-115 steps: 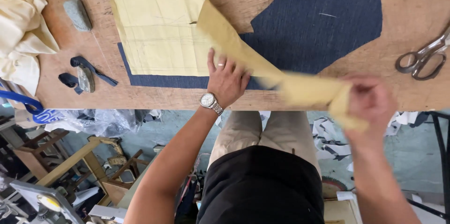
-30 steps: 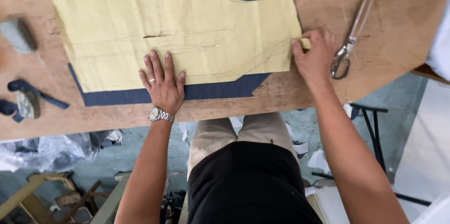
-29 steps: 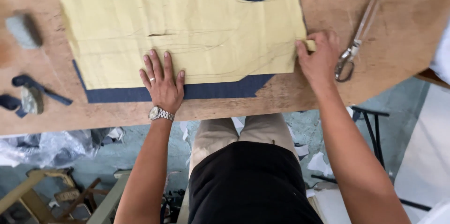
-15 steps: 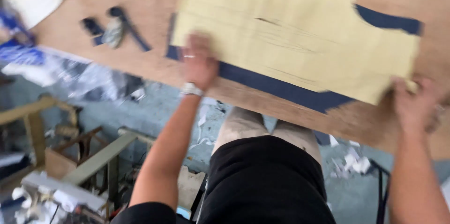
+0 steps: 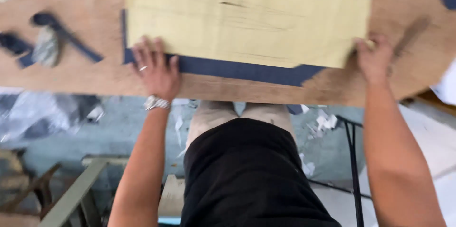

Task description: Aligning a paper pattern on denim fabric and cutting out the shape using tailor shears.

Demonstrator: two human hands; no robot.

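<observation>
Fingers of my left hand (image 5: 156, 68) lie spread and flat, palm down, pressing the lower left corner of the pale yellow paper pattern piece (image 5: 247, 15) and the strip of dark navy fabric (image 5: 237, 69) showing beneath it; nothing is clenched there. I see a ring on one finger and a silver wristwatch (image 5: 156, 102) on that wrist. My right hand (image 5: 375, 58) rests on the pattern's lower right corner, fingers bent over the edge; motion blur keeps me from telling whether it pinches the paper or only presses it. Both forearms reach straight forward from my body, well apart. The pattern lies flat on the brown wooden worktable (image 5: 95, 77), covering most of the navy cloth, which peeks out along the bottom edge and at the upper right. No containers show. Left of my hand sit a grey lump and dark navy scraps (image 5: 52, 44), too blurred to identify. The pattern's top is cut off by the frame.
</observation>
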